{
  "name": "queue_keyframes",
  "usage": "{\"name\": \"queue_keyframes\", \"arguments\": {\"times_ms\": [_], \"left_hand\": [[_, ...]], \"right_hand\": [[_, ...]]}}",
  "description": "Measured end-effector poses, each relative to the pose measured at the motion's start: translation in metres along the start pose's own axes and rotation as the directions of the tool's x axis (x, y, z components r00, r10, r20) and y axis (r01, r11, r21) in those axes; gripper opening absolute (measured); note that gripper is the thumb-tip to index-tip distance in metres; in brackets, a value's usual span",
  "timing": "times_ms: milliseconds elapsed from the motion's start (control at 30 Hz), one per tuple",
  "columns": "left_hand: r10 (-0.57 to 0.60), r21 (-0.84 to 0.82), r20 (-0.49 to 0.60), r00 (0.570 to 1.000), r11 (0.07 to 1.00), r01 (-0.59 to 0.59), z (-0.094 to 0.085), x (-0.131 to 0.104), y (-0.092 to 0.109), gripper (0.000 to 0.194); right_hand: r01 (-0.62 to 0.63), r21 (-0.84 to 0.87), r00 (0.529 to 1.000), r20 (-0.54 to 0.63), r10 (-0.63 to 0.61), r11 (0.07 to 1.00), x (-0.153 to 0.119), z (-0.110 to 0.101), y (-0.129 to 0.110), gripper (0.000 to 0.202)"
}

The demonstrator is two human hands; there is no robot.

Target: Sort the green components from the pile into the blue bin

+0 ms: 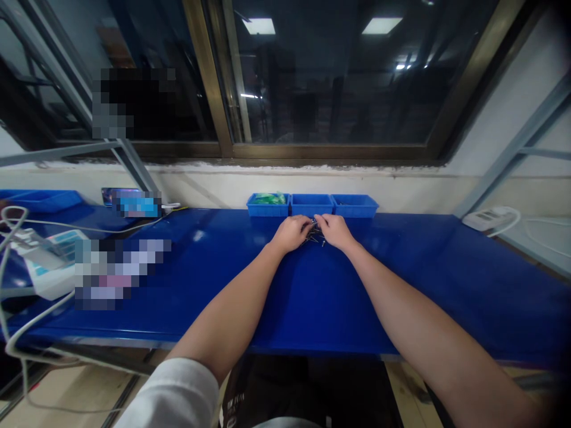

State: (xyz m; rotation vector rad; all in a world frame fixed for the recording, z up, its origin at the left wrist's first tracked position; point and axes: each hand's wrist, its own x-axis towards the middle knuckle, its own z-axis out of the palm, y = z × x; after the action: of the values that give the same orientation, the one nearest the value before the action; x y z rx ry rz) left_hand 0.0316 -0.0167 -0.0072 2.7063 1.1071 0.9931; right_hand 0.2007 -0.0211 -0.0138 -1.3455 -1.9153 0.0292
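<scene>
Both my arms reach forward over the blue tabletop (312, 297). Between my hands lies a small heap of thin, shiny metal pieces (314, 236); they look like screws or pins but are too small to name surely. My left hand (292, 233) curls its fingers at the heap's left side. On the other side, my right hand (335, 230) is closed in a pinch at the heap. What either set of fingertips holds is hidden or too small to make out.
Behind my hands stand three blue bins in a row: a left bin (267, 209) with green plastic bags, a middle bin (311, 205), and a right bin (354, 208). A white scale-like device (53, 267) with cables is at left. A power strip (489, 217) sits at right.
</scene>
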Motion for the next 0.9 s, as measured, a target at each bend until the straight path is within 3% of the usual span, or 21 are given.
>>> {"name": "queue_keyframes", "arguments": {"times_ms": [133, 233, 367, 500, 767, 900], "left_hand": [[0.007, -0.025, -0.027, 1.0, 1.0, -0.008, -0.001, -0.001, 0.002, 0.02], [-0.01, -0.003, -0.039, 0.999, 1.0, 0.01, -0.001, 0.0, 0.002, 0.023], [-0.065, 0.051, -0.061, 0.996, 0.996, 0.068, -0.001, 0.0, -0.001, 0.025], [-0.066, 0.061, -0.056, 0.996, 0.996, 0.069, 0.0, 0.0, -0.002, 0.023], [-0.157, 0.055, -0.108, 0.982, 0.985, 0.164, 0.0, 0.0, -0.001, 0.029], [-0.226, 0.068, -0.141, 0.964, 0.969, 0.238, 0.003, 0.0, -0.007, 0.034]], "right_hand": [[-0.014, 0.031, 1.0, -0.023, 0.015, 0.999, 0.0, -0.001, -0.002, 0.051], [-0.044, 0.174, 0.999, 0.005, 0.044, 0.984, 0.0, 0.0, -0.003, 0.047], [-0.087, 0.473, 0.996, 0.034, 0.081, 0.877, 0.001, 0.002, -0.004, 0.034], [-0.087, 0.632, 0.996, 0.043, 0.077, 0.77, 0.003, 0.0, -0.004, 0.03], [-0.236, 0.679, 0.962, 0.061, 0.267, 0.695, 0.008, -0.003, 0.004, 0.036], [-0.23, 0.566, 0.953, -0.033, 0.301, 0.792, 0.015, -0.007, 0.012, 0.049]]}}
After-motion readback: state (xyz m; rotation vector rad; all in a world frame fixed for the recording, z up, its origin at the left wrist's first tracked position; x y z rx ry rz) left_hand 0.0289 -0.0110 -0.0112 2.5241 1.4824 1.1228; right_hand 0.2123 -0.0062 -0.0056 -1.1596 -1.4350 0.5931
